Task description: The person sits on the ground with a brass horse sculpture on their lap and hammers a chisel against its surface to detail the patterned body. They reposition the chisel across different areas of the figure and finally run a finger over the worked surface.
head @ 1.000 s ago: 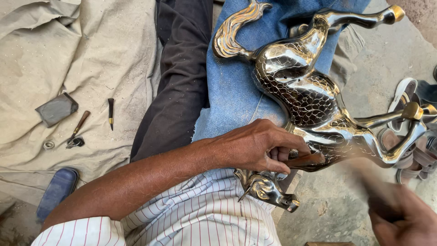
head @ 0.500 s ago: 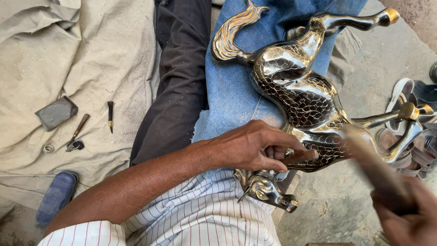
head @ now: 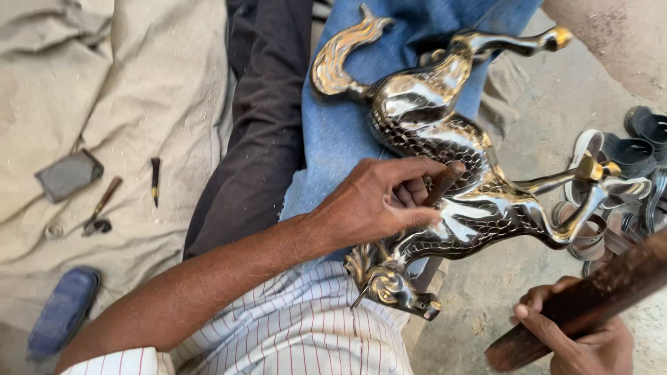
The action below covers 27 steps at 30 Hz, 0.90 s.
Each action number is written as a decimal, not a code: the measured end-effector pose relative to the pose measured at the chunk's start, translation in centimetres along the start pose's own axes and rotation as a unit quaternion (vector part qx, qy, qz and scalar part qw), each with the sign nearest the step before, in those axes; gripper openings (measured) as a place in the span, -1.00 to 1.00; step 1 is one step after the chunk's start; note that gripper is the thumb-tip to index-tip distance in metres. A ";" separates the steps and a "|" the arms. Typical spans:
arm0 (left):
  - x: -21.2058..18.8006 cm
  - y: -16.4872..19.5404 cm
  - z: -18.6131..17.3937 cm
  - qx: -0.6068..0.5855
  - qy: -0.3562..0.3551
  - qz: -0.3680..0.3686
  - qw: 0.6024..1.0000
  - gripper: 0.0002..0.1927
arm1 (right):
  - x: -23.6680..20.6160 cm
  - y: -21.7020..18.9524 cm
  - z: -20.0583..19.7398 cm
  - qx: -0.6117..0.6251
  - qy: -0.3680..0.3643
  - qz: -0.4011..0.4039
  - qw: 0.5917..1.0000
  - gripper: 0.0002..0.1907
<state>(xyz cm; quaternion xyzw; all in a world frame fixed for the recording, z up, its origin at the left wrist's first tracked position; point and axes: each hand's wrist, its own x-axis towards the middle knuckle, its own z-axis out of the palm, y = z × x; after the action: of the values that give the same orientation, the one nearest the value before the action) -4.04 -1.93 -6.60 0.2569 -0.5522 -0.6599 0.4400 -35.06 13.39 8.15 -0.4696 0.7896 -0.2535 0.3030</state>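
blue cloth (head: pixel 333 132) under metal horse (head: pixel 445 153) (on lap); left hand (head: pixel 379 201) fingers pinch punch (head: pixel 441 184), right hand (head: pixel 577 333) grips wooden mallet (head: pixel 590 298).

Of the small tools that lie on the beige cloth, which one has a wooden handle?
The tool lying slanted between the grey block and the short black punch; only it has a brown handle.

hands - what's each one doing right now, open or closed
Left hand: closed on a small chisel against the metal horse.
Right hand: closed on a wooden mallet.

light: bright, soft daylight | glare: metal horse (head: pixel 445 160) | blur: wooden stick (head: pixel 590 298) slightly motion-blurred | shadows: faint
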 end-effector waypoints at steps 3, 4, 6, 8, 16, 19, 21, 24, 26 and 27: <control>1.7 0.1 1.0 0.023 -0.059 0.038 0.997 -0.40 | 0.0 1.0 -2.3 0.068 -0.048 0.034 0.996 -0.36; 2.2 0.2 1.5 0.033 -0.066 0.094 0.993 -0.42 | 0.1 1.4 -3.1 0.155 -0.067 0.004 0.986 -0.30; 3.3 0.3 2.0 0.051 -0.094 0.132 0.985 -0.44 | 0.6 2.4 -4.3 0.327 -0.105 -0.059 0.937 -0.18; 4.4 0.4 2.3 0.065 -0.139 0.099 0.983 -0.44 | 0.9 3.6 -4.5 0.437 -0.108 -0.070 0.890 -0.39; 7.6 0.3 2.6 0.091 -0.254 0.137 0.953 -0.40 | -3.2 3.8 -1.0 -0.115 0.015 0.136 0.984 -0.52; 7.9 0.3 2.7 0.087 -0.278 0.171 0.941 -0.40 | -3.9 4.0 -0.3 -0.089 0.036 0.077 0.992 -0.52; 8.0 0.3 2.7 0.091 -0.284 0.205 0.932 -0.38 | -3.7 4.8 -0.8 -0.219 0.050 0.207 0.952 -0.52; 8.0 0.5 3.0 0.098 -0.278 0.237 0.926 -0.38 | -2.8 6.7 -2.8 -0.253 0.013 0.112 0.961 -0.57; 8.1 0.7 2.9 0.102 -0.286 0.231 0.924 -0.39 | -2.6 8.0 -4.1 -0.275 0.058 0.082 0.956 -0.60; 8.0 0.8 3.1 0.109 -0.295 0.206 0.927 -0.41 | -2.6 8.4 -4.6 -0.294 0.069 0.073 0.950 -0.60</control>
<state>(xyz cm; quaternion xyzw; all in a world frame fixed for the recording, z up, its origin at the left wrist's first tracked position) -10.21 -7.29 -3.84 -0.0217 -0.7665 -0.5363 0.3528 -42.36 19.83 6.20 -0.4603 0.8803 -0.0191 0.1135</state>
